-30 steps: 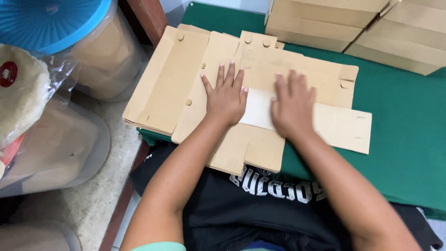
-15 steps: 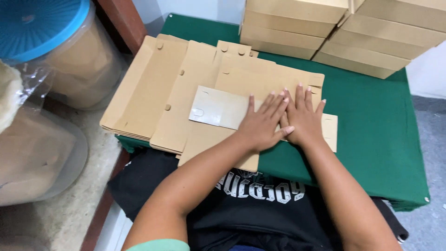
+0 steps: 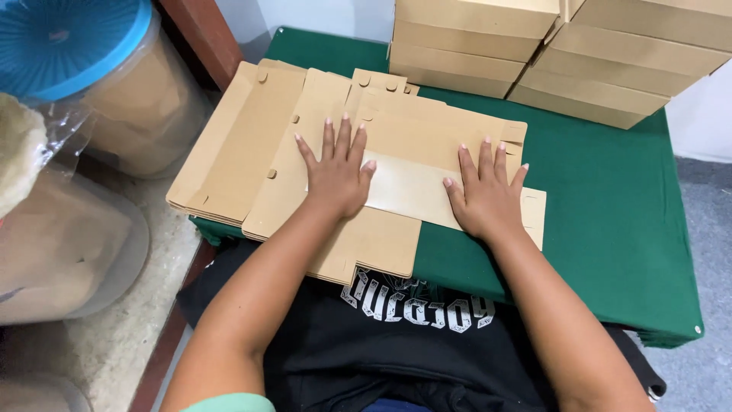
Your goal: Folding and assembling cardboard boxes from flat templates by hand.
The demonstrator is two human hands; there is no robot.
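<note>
A flat brown cardboard box blank (image 3: 412,183) lies on top of other blanks on the green table (image 3: 602,221). One of its panels is folded over, showing a paler strip across the middle. My left hand (image 3: 336,172) presses flat on the left end of that strip, fingers spread. My right hand (image 3: 485,191) presses flat on its right end, fingers apart. Neither hand grips anything.
A stack of flat cardboard blanks (image 3: 236,145) overhangs the table's left edge. Several assembled brown boxes (image 3: 534,53) are stacked at the back. Left of the table stand clear plastic jars, one with a blue lid (image 3: 61,42). A black printed shirt (image 3: 412,336) is below.
My hands, side by side half a second ago, have slid apart along the folded panel, left hand to the left and right hand to the right. The view has shifted a little.
</note>
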